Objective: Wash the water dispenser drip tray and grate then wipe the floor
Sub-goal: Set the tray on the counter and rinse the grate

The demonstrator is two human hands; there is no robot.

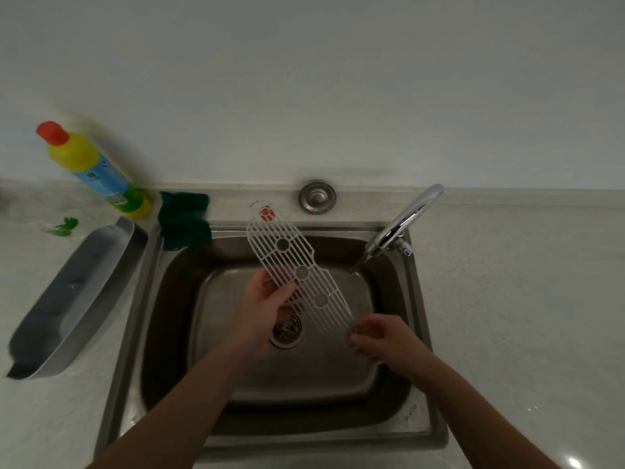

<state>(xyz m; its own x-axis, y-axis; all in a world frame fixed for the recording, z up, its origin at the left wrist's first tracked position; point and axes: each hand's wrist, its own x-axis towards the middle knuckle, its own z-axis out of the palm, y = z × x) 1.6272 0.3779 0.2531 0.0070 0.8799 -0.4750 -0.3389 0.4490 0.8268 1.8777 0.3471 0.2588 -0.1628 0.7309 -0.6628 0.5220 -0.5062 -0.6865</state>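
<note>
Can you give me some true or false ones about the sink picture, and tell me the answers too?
1. The left hand and the right hand both hold the white grate over the sink. True.
2. The drip tray is inside the sink. False: it lies on the counter, left of the sink.
3. The yellow bottle has a red cap. True.
4. The right hand holds the green cloth. False: the cloth lies on the sink's back left corner, and no hand touches it.
</note>
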